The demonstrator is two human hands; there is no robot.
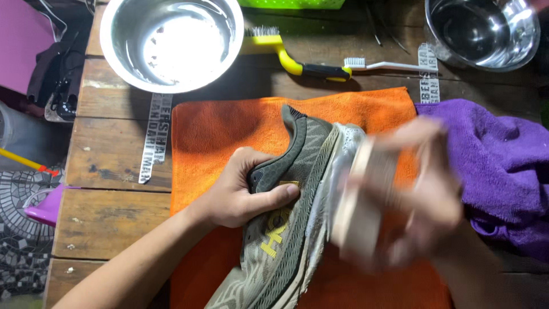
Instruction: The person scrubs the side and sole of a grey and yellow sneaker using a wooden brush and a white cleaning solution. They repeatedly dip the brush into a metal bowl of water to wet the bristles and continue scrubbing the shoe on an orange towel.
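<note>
Two hands work over the orange cloth (229,123), which we take as our landmark on the wooden worktop (108,154). Our left hand (243,191) has its grip closed on the olive-green sneaker (289,229), fingers tucked into the collar and thumb pressed on the upper; the shoe lies on its side along the middle of the cloth, pale sole turned to the right. Our right hand (412,194) is blurred against that sole, closed around a pale block-shaped brush (366,200) whose details we cannot make out. Beyond the cloth's far edge lie a yellow-handled wire brush (286,54) and a white toothbrush (383,64). A steel bowl (171,43) sits past the far left corner, a second steel bowl (483,31) past the far right. A purple towel (497,160) touches the cloth's right edge.
</note>
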